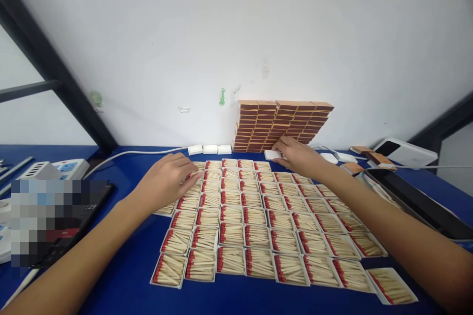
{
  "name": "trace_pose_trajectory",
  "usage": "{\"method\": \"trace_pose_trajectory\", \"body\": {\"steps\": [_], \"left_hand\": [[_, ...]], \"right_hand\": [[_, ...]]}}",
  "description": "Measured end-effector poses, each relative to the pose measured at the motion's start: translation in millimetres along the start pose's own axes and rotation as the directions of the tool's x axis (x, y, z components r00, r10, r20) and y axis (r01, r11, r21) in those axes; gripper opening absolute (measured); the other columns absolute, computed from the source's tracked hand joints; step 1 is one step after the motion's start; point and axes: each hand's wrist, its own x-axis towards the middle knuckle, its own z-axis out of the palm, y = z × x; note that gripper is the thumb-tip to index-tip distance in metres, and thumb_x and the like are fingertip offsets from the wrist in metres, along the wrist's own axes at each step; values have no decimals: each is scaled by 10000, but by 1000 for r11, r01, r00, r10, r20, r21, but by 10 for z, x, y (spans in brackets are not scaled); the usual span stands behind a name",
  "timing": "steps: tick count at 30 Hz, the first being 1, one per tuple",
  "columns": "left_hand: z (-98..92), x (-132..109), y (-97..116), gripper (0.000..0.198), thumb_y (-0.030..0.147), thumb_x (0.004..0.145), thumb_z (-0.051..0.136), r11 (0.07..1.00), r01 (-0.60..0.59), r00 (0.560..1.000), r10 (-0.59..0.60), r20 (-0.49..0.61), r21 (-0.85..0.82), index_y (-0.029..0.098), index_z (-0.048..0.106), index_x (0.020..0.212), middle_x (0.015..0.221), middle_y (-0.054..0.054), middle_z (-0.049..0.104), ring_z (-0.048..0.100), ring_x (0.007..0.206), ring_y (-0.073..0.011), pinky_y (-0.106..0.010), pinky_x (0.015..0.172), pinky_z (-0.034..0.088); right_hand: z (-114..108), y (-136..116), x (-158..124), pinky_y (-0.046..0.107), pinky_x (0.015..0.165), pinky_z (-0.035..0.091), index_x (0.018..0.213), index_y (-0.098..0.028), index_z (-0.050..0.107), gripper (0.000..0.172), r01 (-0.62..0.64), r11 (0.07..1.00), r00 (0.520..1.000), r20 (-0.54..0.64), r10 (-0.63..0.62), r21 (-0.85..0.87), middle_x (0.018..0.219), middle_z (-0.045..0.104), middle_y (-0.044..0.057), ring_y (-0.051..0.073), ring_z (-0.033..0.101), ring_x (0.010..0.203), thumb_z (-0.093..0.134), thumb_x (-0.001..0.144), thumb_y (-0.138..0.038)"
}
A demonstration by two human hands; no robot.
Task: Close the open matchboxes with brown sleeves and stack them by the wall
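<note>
Rows of white matchbox trays (231,234) full of red-tipped matches lie on the blue table. My left hand (166,177) is at the far left of these rows, with fingers curled and thumb and forefinger around a matchbox tray (195,168). My right hand (295,152) reaches to the back, its fingers closed on a small white matchbox tray (272,155) in front of the stack. That stack of brown matchboxes (283,125) stands in columns against the wall, striking sides facing me. My right fingers partly cover its lower edge.
Three white tray-like pieces (210,149) line the wall left of the stack. Loose matchbox covers (380,160), a white device (404,151) and a black phone-like object (417,202) lie right. A power strip (70,170), a dark screen (88,206) and a white cable (129,153) are left.
</note>
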Motion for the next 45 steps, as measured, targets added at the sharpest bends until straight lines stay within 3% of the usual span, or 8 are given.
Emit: {"method": "trace_pose_trajectory", "body": {"steps": [10, 17, 22, 28, 33, 36, 40, 45], "left_hand": [[11, 1, 18, 291, 309, 1066, 545, 999, -32, 999, 32, 16, 36, 169, 758, 926, 877, -77, 767, 692, 821, -242, -397, 781, 550], [13, 8, 36, 300, 320, 1065, 548, 999, -33, 999, 33, 16, 25, 182, 754, 896, 850, -70, 766, 688, 786, -231, -375, 746, 543], [5, 7, 43, 301, 314, 1065, 536, 999, -29, 1000, 29, 7, 30, 180, 754, 906, 840, -72, 760, 686, 788, -235, -373, 727, 543], [-2, 13, 55, 291, 313, 1054, 542, 1000, -11, 1000, 11, -11, -26, 192, 758, 901, 832, -69, 758, 689, 790, -228, -360, 726, 551], [2, 8, 46, 306, 309, 1058, 540, 1000, -18, 1000, 18, -5, -1, 180, 755, 883, 827, -76, 759, 691, 793, -240, -377, 721, 557], [-12, 23, 105, 268, 324, 1054, 558, 997, 21, 998, -25, -54, -74, 176, 772, 988, 900, -84, 783, 713, 849, -244, -394, 764, 585], [-45, 94, 369, 256, 387, 1039, 619, 929, 130, 967, -196, -162, -345, 194, 769, 1112, 1061, -86, 807, 741, 974, -234, -422, 885, 614], [-82, 191, 756, 241, 390, 1064, 596, 743, 209, 961, -277, -7, -636, 242, 773, 1135, 1072, -41, 810, 740, 957, -197, -372, 833, 616]], "right_hand": [[-31, 16, 32, 419, 779, 528, 1162, -162, 641, 288, -53, 996, 996, 81, 46, 78, 1164, 657, 200, 348, 653, 1039, 588, 1002, -397], [-13, 26, 38, 423, 763, 517, 1236, -169, 613, 293, -73, 993, 992, 113, 62, 98, 1185, 687, 196, 342, 671, 1001, 581, 1000, -340], [-57, 18, 52, 385, 705, 496, 1157, -189, 629, 259, -96, 990, 989, 123, 83, 104, 1108, 723, 172, 337, 696, 960, 640, 969, -366], [-130, -72, 11, 356, 641, 471, 1237, -182, 581, 314, -139, 986, 988, 85, 131, 96, 1065, 748, 164, 316, 711, 876, 606, 994, -380], [-242, -180, -67, 371, 651, 475, 1274, -169, 575, 332, -74, 995, 992, -109, 66, -71, 1141, 732, 204, 351, 702, 977, 525, 1043, -403], [-366, -348, -122, 387, 666, 502, 1239, -166, 597, 303, -9, 994, 964, -265, -21, -109, 1117, 716, 204, 356, 679, 1027, 515, 1055, -392], [-548, -830, -232, 420, 679, 546, 1210, -184, 626, 249, 145, 982, 907, -379, -182, -124, 1086, 708, 187, 340, 658, 998, 563, 1038, -353], [-668, -1442, -368, 453, 837, 596, 1248, -278, 629, 275, 387, 914, 846, -349, -404, -120, 1141, 748, 95, 279, 684, 1030, 508, 1041, -144]]}}
